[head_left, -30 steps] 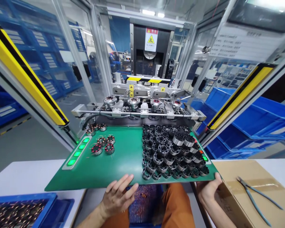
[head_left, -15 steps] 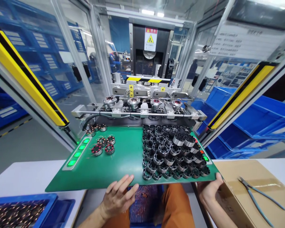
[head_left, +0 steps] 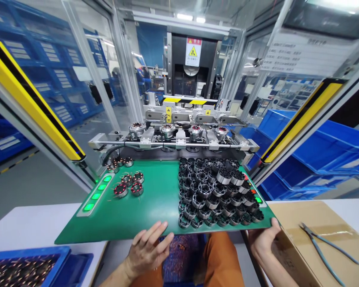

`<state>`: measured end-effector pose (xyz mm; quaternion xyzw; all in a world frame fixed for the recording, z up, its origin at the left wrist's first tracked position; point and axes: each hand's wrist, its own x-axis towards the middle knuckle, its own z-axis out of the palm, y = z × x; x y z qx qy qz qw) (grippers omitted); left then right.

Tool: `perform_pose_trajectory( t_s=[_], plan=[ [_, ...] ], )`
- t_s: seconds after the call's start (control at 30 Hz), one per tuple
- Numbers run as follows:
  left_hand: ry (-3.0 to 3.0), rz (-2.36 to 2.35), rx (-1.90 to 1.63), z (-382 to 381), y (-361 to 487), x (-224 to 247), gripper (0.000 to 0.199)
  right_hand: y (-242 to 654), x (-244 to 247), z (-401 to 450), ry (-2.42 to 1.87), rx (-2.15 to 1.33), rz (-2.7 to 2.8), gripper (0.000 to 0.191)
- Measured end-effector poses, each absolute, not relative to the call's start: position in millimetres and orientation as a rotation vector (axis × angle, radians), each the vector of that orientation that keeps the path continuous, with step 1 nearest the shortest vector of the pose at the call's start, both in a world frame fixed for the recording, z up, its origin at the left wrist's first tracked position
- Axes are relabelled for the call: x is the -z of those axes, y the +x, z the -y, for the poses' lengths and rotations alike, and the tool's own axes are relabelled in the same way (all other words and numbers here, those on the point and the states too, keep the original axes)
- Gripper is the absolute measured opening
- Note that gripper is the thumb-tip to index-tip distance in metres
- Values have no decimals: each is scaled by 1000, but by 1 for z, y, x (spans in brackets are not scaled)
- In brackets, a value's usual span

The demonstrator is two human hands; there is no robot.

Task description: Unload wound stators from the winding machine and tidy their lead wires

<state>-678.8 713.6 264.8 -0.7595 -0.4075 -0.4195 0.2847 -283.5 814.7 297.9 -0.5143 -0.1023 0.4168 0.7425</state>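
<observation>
My left hand [head_left: 148, 252] rests with spread fingers at the front edge of a green work mat [head_left: 155, 205], holding nothing. At the mat's front right corner sits my right hand [head_left: 261, 241], thumb against the edge, beside a cardboard box [head_left: 314, 243]. A dense pile of dark ring-shaped stator cores [head_left: 215, 191] covers the right half of the mat. Several copper-wound stators [head_left: 128, 185] lie at the left rear. Behind the mat, a machine fixture [head_left: 179, 135] carries several wound stators in a row.
Long-nose pliers [head_left: 326, 249] lie on the cardboard box. A blue bin of wound parts [head_left: 20, 269] stands at the lower left. Green lit buttons [head_left: 97, 195] line the mat's left edge. Yellow light-curtain bars [head_left: 32, 99] flank the machine; blue crates [head_left: 317, 155] stack on the right.
Both hands stay where they were; only the view shifts slightly.
</observation>
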Motion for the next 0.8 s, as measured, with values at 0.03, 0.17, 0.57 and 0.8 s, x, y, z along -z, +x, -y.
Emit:
perform_pose_trajectory(
  t_s=[0.03, 0.17, 0.57, 0.8],
  plan=[
    [-2034, 1091, 1122, -714, -679, -265, 34, -284, -298, -815, -1127, -912, 221, 88],
    [-2032, 1094, 1119, -713, -678, -265, 36, -284, -300, -814, -1120, -915, 225, 86],
    [-2051, 1111, 1082, -710, -682, -252, 40, -287, -306, -813, -1128, -885, 247, 85],
    [-2031, 1086, 1069, -713, -683, -259, 40, -288, -304, -816, -1120, -882, 243, 82]
  ],
)
